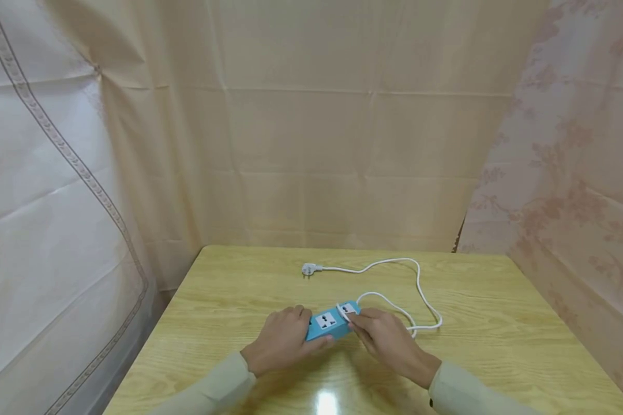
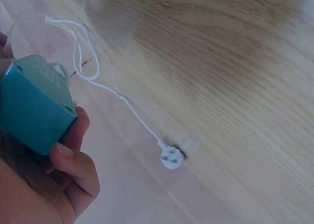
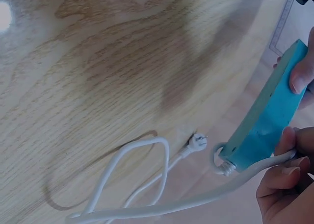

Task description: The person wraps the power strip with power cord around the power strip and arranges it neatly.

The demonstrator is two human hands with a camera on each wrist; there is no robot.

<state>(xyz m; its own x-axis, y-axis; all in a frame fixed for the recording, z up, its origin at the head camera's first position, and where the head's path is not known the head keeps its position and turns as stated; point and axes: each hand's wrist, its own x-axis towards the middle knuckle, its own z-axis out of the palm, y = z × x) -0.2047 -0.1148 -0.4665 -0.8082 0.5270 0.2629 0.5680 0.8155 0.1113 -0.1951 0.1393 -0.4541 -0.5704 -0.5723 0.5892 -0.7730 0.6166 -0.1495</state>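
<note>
A blue power strip (image 1: 328, 323) with white sockets is held above the table, tilted up to the right. My left hand (image 1: 285, 339) grips its left end, thumb along the near side; in the left wrist view the fingers curl round the strip (image 2: 39, 106). My right hand (image 1: 389, 341) pinches the white cord (image 3: 221, 190) between thumb and fingers beside the strip's right end. A short stretch of cord lies across the strip's top between the sockets. From the strip's far end the cord leaves in a loop, and the plug (image 1: 308, 269) rests behind on the table.
The wooden table (image 1: 228, 288) has a bright reflection near its front edge. Cord curves over its surface right of the strip. A beige cloth (image 1: 342, 144) hangs behind, with patterned cloths at the left (image 1: 41, 202) and right (image 1: 576, 190).
</note>
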